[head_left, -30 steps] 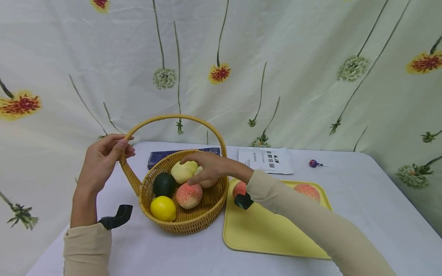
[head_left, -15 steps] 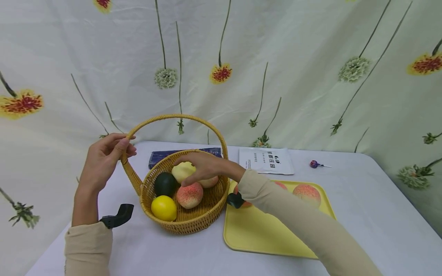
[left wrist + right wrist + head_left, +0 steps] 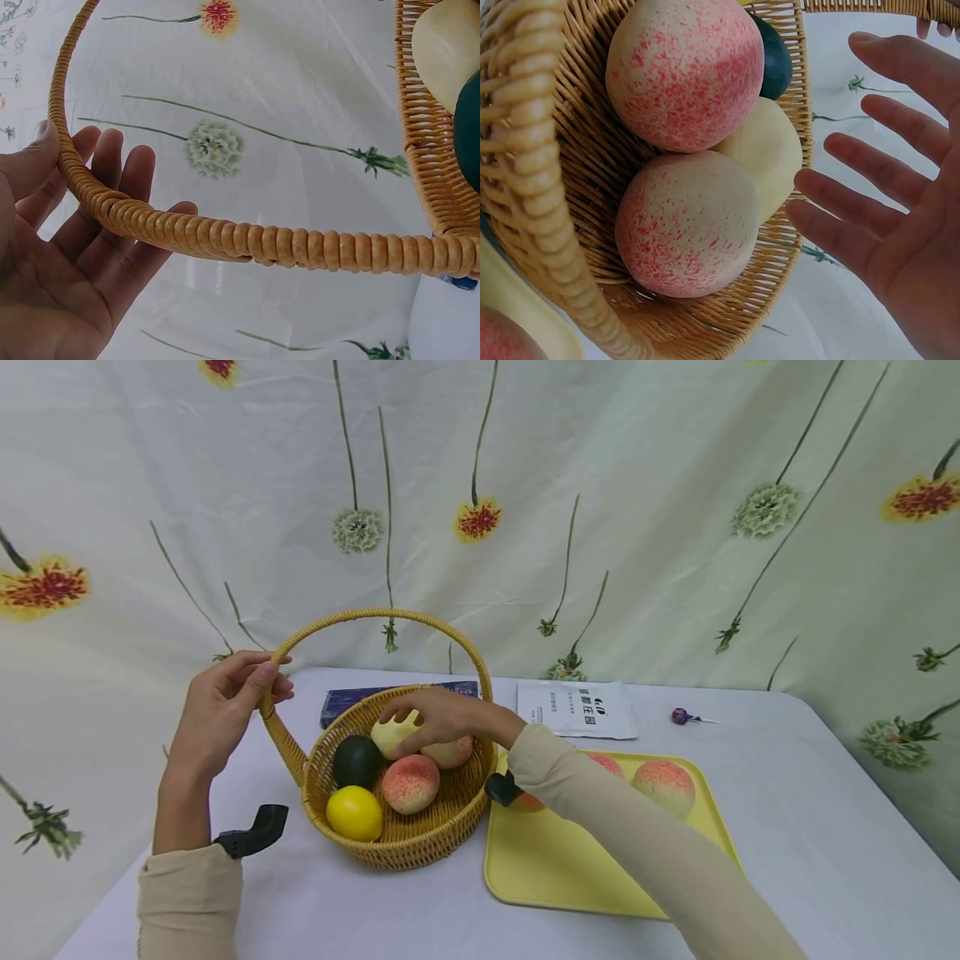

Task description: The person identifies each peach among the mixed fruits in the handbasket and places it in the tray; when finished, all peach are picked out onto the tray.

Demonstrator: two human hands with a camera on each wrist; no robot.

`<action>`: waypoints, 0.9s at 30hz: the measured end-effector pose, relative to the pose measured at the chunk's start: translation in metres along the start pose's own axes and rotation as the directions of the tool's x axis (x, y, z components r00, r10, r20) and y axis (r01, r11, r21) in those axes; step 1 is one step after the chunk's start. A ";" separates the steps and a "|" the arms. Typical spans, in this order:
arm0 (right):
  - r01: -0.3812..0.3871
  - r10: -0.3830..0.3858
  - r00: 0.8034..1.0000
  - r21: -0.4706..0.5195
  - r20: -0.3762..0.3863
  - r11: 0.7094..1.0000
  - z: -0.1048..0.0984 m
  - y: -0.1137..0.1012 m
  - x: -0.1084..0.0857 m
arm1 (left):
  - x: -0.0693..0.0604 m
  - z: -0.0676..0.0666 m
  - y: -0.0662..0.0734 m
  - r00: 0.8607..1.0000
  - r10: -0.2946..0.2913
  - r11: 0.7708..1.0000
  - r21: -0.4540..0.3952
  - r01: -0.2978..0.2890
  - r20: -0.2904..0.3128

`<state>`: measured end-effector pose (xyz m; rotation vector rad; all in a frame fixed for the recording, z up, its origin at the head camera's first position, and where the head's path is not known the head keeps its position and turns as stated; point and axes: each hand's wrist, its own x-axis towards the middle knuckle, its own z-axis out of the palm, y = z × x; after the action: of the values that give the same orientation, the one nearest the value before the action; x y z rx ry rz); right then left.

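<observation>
In the head view, my left hand pinches the wicker basket's handle low on its left side, between thumb and fingers. Inside the basket lie a yellow lemon, a smooth dark green fruit, a pale yellow fruit and two pink-speckled peaches. Over the pale fruit hovers my right hand, partly covering it. The right wrist view shows that hand's fingers spread and holding nothing, apart from the front peach and the rear peach.
Right of the basket is a yellow tray with several peaches, partly hidden by my right sleeve. Behind stand a white packet and a dark blue flat item. A lollipop lies at the back right.
My right hand has drawn back from above the front peach and shifted slightly left, over the pale fruit. The left hand keeps its hold on the handle; the fruits stay in place.
</observation>
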<state>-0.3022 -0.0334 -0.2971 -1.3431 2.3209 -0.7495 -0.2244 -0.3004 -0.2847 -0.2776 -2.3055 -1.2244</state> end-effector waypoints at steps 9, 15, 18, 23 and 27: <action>-0.031 0.032 0.999 -0.034 0.036 0.999 0.001 0.010 0.003 | 0.000 0.000 0.001 1.000 -0.002 1.000 -0.008 0.002 0.003; -0.062 0.065 0.997 -0.087 0.039 0.994 0.005 0.012 0.004 | 0.001 0.001 0.001 1.000 -0.001 1.000 -0.001 0.001 0.006; -0.065 0.070 0.997 -0.095 0.045 0.993 0.006 0.010 0.006 | 0.000 0.001 0.001 1.000 -0.006 1.000 0.001 0.006 0.005; -0.073 0.077 0.996 -0.076 0.045 0.994 0.007 0.008 0.008 | 0.000 0.000 0.001 1.000 0.001 1.000 -0.008 0.000 0.008; -0.073 0.076 0.996 -0.072 0.038 0.995 0.008 0.008 0.011 | 0.001 -0.001 0.000 1.000 0.012 1.000 -0.017 -0.012 0.016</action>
<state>-0.3086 -0.0416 -0.3093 -1.2809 2.3715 -0.6167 -0.2243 -0.3014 -0.2836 -0.3076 -2.3049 -1.2401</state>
